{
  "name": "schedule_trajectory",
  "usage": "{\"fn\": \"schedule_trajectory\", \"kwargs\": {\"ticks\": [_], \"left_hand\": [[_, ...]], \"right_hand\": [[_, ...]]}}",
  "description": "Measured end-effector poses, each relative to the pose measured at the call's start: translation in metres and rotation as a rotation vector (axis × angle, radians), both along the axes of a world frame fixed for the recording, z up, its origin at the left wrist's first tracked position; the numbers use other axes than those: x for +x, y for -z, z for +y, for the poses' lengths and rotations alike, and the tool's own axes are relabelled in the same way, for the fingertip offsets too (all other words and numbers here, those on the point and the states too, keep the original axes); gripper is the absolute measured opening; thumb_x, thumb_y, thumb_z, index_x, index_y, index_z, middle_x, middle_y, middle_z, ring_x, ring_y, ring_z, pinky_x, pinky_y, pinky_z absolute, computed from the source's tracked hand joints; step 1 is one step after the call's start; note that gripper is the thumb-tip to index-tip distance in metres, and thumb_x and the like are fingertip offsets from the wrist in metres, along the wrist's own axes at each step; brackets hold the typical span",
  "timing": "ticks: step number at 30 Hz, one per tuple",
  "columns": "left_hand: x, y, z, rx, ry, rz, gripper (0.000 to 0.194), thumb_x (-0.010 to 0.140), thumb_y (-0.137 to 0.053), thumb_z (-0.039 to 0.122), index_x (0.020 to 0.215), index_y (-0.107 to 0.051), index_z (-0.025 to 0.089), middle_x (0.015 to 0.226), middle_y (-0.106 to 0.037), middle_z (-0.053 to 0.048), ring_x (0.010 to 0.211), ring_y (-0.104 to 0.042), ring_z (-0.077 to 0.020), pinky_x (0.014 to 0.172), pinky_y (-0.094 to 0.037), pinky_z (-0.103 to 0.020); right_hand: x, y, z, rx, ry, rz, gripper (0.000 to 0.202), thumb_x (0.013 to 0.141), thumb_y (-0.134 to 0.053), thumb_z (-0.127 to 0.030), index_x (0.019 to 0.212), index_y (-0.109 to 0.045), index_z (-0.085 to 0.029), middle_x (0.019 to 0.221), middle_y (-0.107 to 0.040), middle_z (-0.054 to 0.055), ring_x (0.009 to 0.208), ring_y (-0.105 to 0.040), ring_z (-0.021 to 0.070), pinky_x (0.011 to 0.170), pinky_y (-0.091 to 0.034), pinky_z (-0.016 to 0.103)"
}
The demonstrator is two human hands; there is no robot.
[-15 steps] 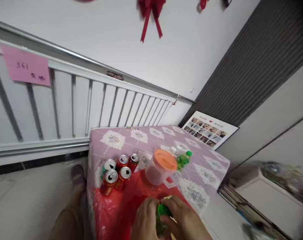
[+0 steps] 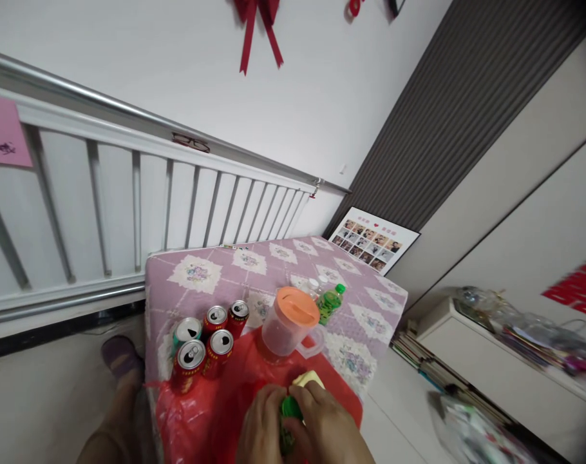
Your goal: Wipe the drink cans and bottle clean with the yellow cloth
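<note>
At the near edge of the table, my left hand (image 2: 261, 425) is closed around one side of a green-capped bottle (image 2: 291, 408). My right hand (image 2: 331, 425) curls around the other side, fingers near the cap. Most of the bottle is hidden by both hands. A pale yellow thing (image 2: 308, 379), perhaps a cloth or sponge, shows past my right fingers; I cannot tell if it is held. Just beyond stands a clear pitcher (image 2: 279, 335) with an orange lid. To the left, several opened drink cans (image 2: 219, 351) are grouped on and beside a red plastic bag (image 2: 201, 419).
Behind the pitcher stand a green bottle (image 2: 330, 301) and small clear bottles (image 2: 313, 287). The patterned tablecloth (image 2: 196, 274) reaches a white radiator (image 2: 152, 200). A photo board (image 2: 374, 240) leans at the far end. A cluttered cabinet (image 2: 467, 348) stands right.
The view has swung to the right, so the table things appear further left. Both hands still grip the bottle, and more of the yellow thing shows.
</note>
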State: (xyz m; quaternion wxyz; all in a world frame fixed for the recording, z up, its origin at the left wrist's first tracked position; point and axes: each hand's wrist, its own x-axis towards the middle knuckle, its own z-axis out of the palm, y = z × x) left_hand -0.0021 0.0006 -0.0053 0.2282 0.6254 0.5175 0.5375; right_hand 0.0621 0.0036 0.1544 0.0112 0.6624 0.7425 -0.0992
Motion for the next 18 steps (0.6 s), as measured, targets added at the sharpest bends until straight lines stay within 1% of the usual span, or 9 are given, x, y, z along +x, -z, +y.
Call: {"fn": "schedule_trajectory", "kwargs": {"ticks": [4, 6, 9, 14, 16, 18], "left_hand": [[-0.002, 0.001, -0.001, -0.02, 0.038, -0.03, 0.044, 0.075, -0.054, 0.018, 0.119, -0.056, 0.019, 0.119, -0.064, -0.014, 0.113, -0.061, -0.028, 0.095, -0.052, -0.041], [-0.003, 0.001, -0.002, -0.025, 0.055, -0.032, 0.047, 0.073, -0.055, 0.018, 0.12, -0.055, 0.018, 0.122, -0.063, -0.015, 0.116, -0.059, -0.0287, 0.097, -0.051, -0.042], [-0.004, 0.002, -0.002, -0.064, 0.071, -0.024, 0.05, 0.071, -0.054, 0.017, 0.121, -0.054, 0.017, 0.124, -0.061, -0.016, 0.118, -0.058, -0.0288, 0.099, -0.049, -0.042], [-0.004, 0.004, -0.002, -0.091, 0.058, -0.02, 0.043, 0.077, -0.051, 0.02, 0.119, -0.055, 0.015, 0.121, -0.062, -0.018, 0.117, -0.059, -0.0296, 0.098, -0.049, -0.044], [-0.006, 0.004, -0.002, -0.077, 0.057, -0.019, 0.043, 0.075, -0.054, 0.021, 0.118, -0.056, 0.016, 0.121, -0.063, -0.018, 0.116, -0.059, -0.0303, 0.096, -0.05, -0.045], [-0.01, 0.002, -0.001, -0.058, 0.087, -0.009, 0.043, 0.073, -0.057, 0.02, 0.116, -0.058, 0.017, 0.119, -0.064, -0.017, 0.113, -0.061, -0.0305, 0.094, -0.052, -0.043]], "right_hand": [[0.0, -0.001, -0.003, 0.004, 0.042, 0.041, 0.02, 0.078, -0.065, -0.011, 0.097, -0.07, -0.015, 0.1, -0.069, 0.012, 0.097, -0.066, 0.0285, 0.081, -0.051, 0.033], [0.001, 0.001, -0.004, 0.023, 0.057, 0.065, 0.019, 0.077, -0.065, -0.01, 0.095, -0.07, -0.016, 0.098, -0.07, 0.011, 0.094, -0.067, 0.0275, 0.08, -0.051, 0.033], [0.003, 0.003, -0.005, 0.069, 0.074, 0.092, 0.012, 0.077, -0.066, -0.012, 0.088, -0.069, -0.016, 0.093, -0.07, 0.01, 0.087, -0.067, 0.0255, 0.074, -0.05, 0.031], [0.005, 0.006, -0.009, 0.171, 0.128, 0.115, 0.008, 0.075, -0.07, -0.016, 0.082, -0.067, -0.017, 0.085, -0.07, 0.008, 0.082, -0.066, 0.0241, 0.073, -0.048, 0.03], [0.006, 0.008, -0.013, 0.213, 0.136, 0.138, 0.008, 0.075, -0.07, -0.019, 0.081, -0.065, -0.017, 0.085, -0.069, 0.008, 0.082, -0.066, 0.0245, 0.073, -0.048, 0.031], [0.009, 0.012, -0.016, 0.245, 0.133, 0.178, 0.009, 0.076, -0.07, -0.022, 0.082, -0.064, -0.018, 0.085, -0.069, 0.007, 0.083, -0.065, 0.0249, 0.073, -0.048, 0.032]]}}
